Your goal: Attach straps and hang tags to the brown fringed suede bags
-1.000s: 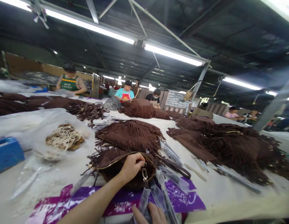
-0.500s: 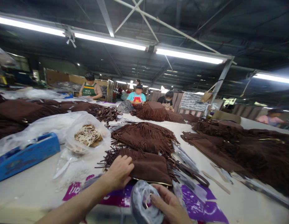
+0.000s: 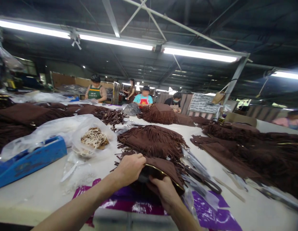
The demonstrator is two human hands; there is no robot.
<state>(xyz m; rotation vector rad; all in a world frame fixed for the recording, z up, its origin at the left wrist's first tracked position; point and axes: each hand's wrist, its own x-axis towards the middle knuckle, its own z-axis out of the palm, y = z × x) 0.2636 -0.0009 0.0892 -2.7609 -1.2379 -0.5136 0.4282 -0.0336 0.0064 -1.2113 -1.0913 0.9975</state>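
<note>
A dark brown suede fringed pouch [image 3: 160, 162] lies at the front of the table with its gold zip [image 3: 155, 167] pulled apart. My left hand [image 3: 131, 168] is closed on the upper lip of the pouch, holding the mouth raised. Into the opening reaches my right hand [image 3: 165, 189], its thumb showing and the other fingers mostly hidden. A greyish patch of the plastic-wrapped roll [image 3: 143, 176] shows dimly by these fingers inside the pouch. Behind lies another brown fringed pouch [image 3: 151, 141], with a brown wrist strap [image 3: 204, 179] to the right.
A blue tape dispenser [image 3: 30, 162] stands at left, beside a clear bag of pale strings [image 3: 94, 138]. Purple printed plastic [image 3: 211, 211] lies along the front edge. More brown fringed bags [image 3: 247, 157] are heaped at right. Several co-workers [image 3: 95, 91] are at the far side.
My right hand has moved from in front of the pouch into its mouth with the plastic-wrapped roll. My left hand now lifts the pouch's lip, and the zip opening gapes.
</note>
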